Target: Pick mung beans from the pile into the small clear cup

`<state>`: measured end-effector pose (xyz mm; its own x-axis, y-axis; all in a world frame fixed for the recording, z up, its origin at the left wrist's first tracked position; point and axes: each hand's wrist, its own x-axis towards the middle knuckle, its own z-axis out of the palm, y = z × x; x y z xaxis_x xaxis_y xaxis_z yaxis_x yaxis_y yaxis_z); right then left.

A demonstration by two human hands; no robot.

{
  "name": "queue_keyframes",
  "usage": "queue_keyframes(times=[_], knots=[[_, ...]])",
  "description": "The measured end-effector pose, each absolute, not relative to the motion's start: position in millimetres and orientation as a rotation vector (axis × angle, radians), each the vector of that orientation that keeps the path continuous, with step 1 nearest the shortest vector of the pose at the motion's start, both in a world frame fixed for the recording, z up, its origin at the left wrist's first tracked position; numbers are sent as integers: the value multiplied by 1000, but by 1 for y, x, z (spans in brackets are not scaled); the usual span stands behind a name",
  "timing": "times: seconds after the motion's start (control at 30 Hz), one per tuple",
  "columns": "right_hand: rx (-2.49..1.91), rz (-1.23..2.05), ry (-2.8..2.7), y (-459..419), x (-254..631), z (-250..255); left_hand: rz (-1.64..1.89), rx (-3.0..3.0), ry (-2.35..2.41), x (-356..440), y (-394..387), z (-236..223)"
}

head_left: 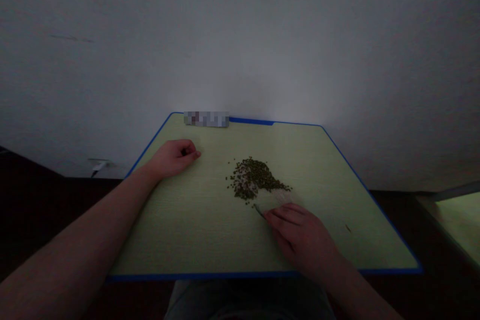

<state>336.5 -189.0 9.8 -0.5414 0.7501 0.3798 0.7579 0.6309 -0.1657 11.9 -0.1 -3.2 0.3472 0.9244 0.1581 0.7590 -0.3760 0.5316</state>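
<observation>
Wall: we face plain grey at 12 o'clock, a scuff mark at 10 | light: dim, brightest for us around 12 | small white fitting, low at 9 | floor: dark, at 8 and 4 | furniture: our blue-edged, pale-green table at 6, another pale-green surface at 4, partly cropped

Small dark-green grains lie heaped on the blue-edged, pale-green table. The left hand lies left of them, the right hand front-right.
</observation>
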Motion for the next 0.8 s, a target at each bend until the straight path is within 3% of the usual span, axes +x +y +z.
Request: queue_keyframes(times=[0.37,0.8], knots=[[-1150,-37,-2480,-190,329,12,644,2238,1473,13,-1,-3],[-1357,-285,-2448,-193,325,2,623,2254,1475,12,-1,-3]])
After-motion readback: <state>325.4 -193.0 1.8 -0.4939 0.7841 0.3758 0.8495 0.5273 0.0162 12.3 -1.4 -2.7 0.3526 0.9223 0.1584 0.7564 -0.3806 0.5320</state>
